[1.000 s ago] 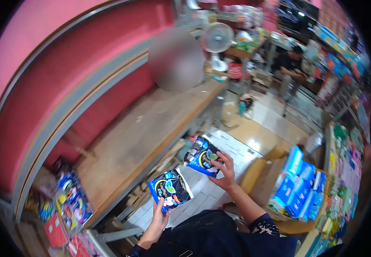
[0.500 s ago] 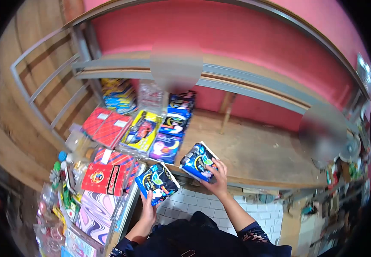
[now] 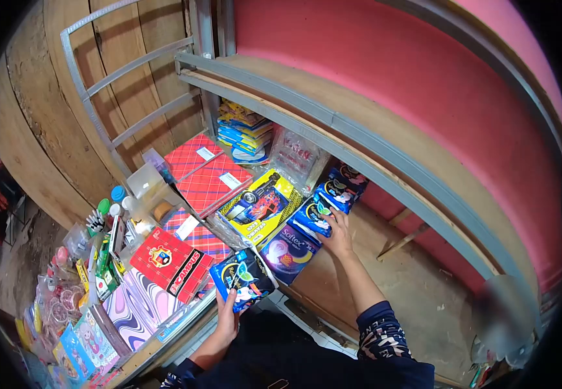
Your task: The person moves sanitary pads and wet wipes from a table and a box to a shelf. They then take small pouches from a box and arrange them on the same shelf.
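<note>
My left hand (image 3: 224, 312) grips a dark blue pack of sanitary pads (image 3: 242, 279) by its near edge, above the shelf's front edge. Farther out, my right hand (image 3: 338, 235) has its fingers on another blue pack of sanitary pads (image 3: 309, 216). That pack lies in the row on the lower shelf, just behind a purple Softex pack (image 3: 289, 251) and in front of more dark blue packs (image 3: 339, 188). To the left of this row is a yellow pack with a toy vehicle picture (image 3: 261, 202).
Red plaid books (image 3: 206, 170) and a red Campus book (image 3: 172, 264) lie to the left, with bottles (image 3: 119, 194) and stationery beside them. A metal-edged upper shelf (image 3: 333, 120) crosses above the wooden lower shelf (image 3: 391, 285). A metal rack (image 3: 86, 94) stands against the wooden wall.
My right hand has carried its pack left and away from me, onto the row of packs. The left hand still holds its pack. The view has turned left.
</note>
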Demonstrator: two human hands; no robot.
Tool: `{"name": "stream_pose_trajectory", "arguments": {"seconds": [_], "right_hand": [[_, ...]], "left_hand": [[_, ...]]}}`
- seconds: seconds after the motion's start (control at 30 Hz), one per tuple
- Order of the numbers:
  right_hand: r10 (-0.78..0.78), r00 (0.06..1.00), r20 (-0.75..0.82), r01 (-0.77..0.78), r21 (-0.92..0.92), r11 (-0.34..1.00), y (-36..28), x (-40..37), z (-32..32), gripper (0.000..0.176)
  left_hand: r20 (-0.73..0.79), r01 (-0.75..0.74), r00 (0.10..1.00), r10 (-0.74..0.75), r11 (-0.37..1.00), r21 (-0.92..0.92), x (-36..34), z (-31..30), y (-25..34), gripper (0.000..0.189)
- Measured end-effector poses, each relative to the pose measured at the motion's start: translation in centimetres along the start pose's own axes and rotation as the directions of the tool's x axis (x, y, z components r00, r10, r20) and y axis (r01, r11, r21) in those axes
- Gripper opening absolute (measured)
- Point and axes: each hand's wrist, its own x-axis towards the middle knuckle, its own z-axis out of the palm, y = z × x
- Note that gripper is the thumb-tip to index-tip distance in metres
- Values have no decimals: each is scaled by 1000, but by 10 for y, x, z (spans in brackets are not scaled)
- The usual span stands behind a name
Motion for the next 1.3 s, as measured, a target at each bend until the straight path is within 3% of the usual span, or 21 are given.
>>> {"name": "stream_pose_trajectory", "arguments": {"seconds": [0.07,0.17,0.23,0.3,0.47,0.57,0.73,0.83,0.97,1.07,1.17,1.2,1.3], "right_hand": [[90,993,76,-86,-55,995,6,5,4,67],[22,998,67,-6,-231,973,-7,9,1,72],[-41,988,150,69,-191,979,4,9,8,72],[-79,977,199,117,-185,976,26,16,24,70],[-82,967,242,115,-127,985,30,21,20,67],[-68,992,107,65,31,997,14,12,-9,66],[-33,997,66,27,103,994,-8,-20,-49,60],[-12,997,78,2,117,993,-11,-37,-64,58],[-41,994,97,31,109,994,-18,-49,-78,59],[-48,980,195,14,173,985,-25,-59,-67,60],[-42,966,256,-28,264,964,-28,-67,-36,61],[-37,970,239,-30,273,962,-28,-67,-29,61],[-33,977,212,-37,317,948,-23,-62,-11,62]], "left_hand": [[-24,-7,1000,7,1000,-6,6,15,-3,51],[-56,-16,998,12,997,-73,17,31,-17,55],[-51,-28,998,21,989,-147,21,43,-21,66],[-81,-42,996,35,995,-95,30,59,-23,68],[-67,-24,998,20,998,-58,60,82,-44,72],[-44,-29,999,29,1000,-8,69,111,-45,76],[22,99,995,-98,994,-53,73,159,-35,79],[75,17,997,-20,999,31,90,164,-54,83],[173,194,967,-188,981,-19,93,163,-53,88],[100,227,967,-236,970,89,101,157,-55,82],[225,-81,973,56,991,102,129,132,-93,73],[200,-104,975,93,994,43,127,135,-92,63],[92,72,993,-79,994,80,115,150,-70,59]]}}
